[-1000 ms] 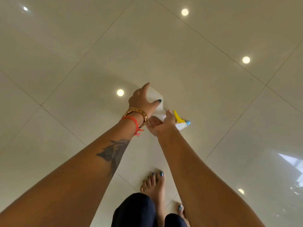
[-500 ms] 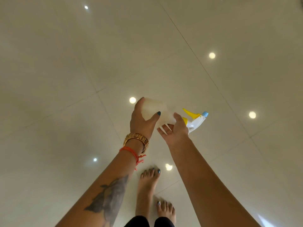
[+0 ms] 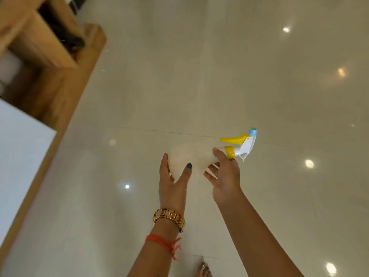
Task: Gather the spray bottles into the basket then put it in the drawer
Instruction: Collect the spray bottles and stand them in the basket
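Note:
A white spray bottle (image 3: 196,156) with a yellow trigger, yellow collar and blue nozzle lies sideways in the air above the floor, nozzle pointing right. My left hand (image 3: 173,184), with a gold watch and red thread on the wrist, grips the bottle's base end. My right hand (image 3: 224,177) holds the bottle near the neck, just left of the yellow collar. No basket is in view.
A wooden cabinet (image 3: 50,62) with an open compartment stands at the upper left, with a white surface (image 3: 18,156) below it along the left edge. Glossy cream floor tiles (image 3: 259,76) reflect ceiling lights. My foot (image 3: 203,269) shows at the bottom.
The view has swung so that the wooden cabinet appears at the left. Both hands keep hold of the bottle, which now lies flatter and further right.

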